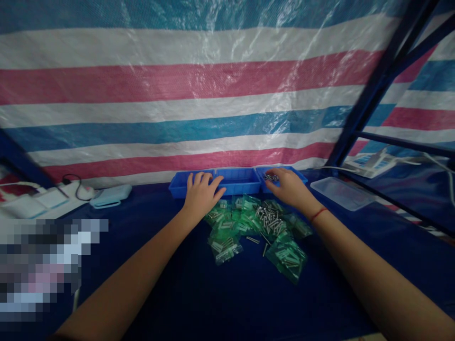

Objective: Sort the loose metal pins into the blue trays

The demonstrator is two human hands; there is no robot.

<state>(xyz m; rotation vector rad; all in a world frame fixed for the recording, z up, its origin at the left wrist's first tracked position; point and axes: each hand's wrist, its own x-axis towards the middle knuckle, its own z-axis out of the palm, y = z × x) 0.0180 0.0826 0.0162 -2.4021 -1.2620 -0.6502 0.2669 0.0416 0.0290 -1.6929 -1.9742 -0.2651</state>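
Note:
My left hand (203, 189) is at the left blue bin (177, 187), fingers spread over its edge and nothing visible in them. At the right blue bin (300, 174), my right hand (288, 185) has its fingers and thumb curled around a small bunch of screws (271, 177). Between the hands stands a middle blue bin (241, 188). In front of the bins lies a pile of loose silver screws (272, 219) among small green-tinted plastic bags (223, 229) of hardware. A few single screws (252, 240) lie apart, nearer to me.
A clear plastic lid or tray (341, 192) lies to the right. On the left are a light blue case (111, 195) and white power strips (53, 201) with cables. A striped plastic sheet (192, 85) hangs behind the dark blue table (213, 298); metal posts (369, 94) rise at the sides.

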